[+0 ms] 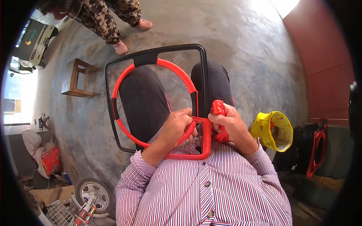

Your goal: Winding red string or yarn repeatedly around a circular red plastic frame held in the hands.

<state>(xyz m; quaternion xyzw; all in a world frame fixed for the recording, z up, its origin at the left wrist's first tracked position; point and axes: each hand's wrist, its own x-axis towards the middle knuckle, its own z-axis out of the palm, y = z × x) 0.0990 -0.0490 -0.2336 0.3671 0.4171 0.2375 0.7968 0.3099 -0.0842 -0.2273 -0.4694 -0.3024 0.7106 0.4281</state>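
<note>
Across my thighs lies a black rounded frame (pixel 206 71) with a ring (pixel 178 70) inside it. Red cord covers most of the ring and the frame's near right corner; black sections show between. My left hand (pixel 178 126) is closed on the ring near that corner, some fingers hidden beneath. Beside the right bar, my right hand (pixel 233 123) is closed around a bundle of red cord (pixel 218 107), whose loose end hangs below the fingers. A strand of cord runs along the bar between my hands.
A yellow bucket-like container (pixel 264 130) stands to my right, near more black and red frames (pixel 319 150). A wooden stool (pixel 80 79) is at far left. Another person's patterned trousers (pixel 100 19) and pink shoes (pixel 120 48) appear ahead. A wheel (pixel 94 196) lies lower left.
</note>
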